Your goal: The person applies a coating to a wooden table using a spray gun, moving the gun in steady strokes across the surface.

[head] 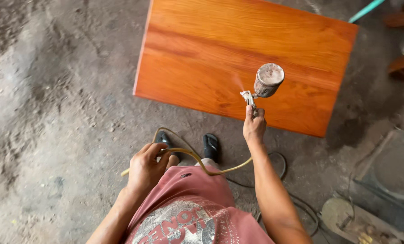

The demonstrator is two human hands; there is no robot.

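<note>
Right hand (254,126) closed tight round the grip of a spray gun (248,98), held over the near edge of the orange board (202,49). Gun is metal, small, nozzle pointing left over the board, faint mist showing at the tip. Cup (269,80) sits on top of the gun, round, grimy, crusted with old paint; lid on, contents cannot be told. Left hand (145,168) curled shut round a yellowish hose (197,159), held near the person's waist, well short of the board's near edge. Hose is thin, rubbery, loops from the left hand across to the right wrist area and up toward the gun.

Board is a flat wooden rectangle, glossy, strong grain streaks, wet-looking sheen, lying low over the floor (53,90). Floor is grey dirt or rough concrete, dusty, uneven. Two black sandals (211,145) just below the board's near edge. Red shorts (197,199) below those. Black cable (301,205) curls on the floor right of the person. Grey metal tray (391,167) right of the board's lower corner, dusty inside. Teal pipe (366,10) past the board's far right corner.
</note>
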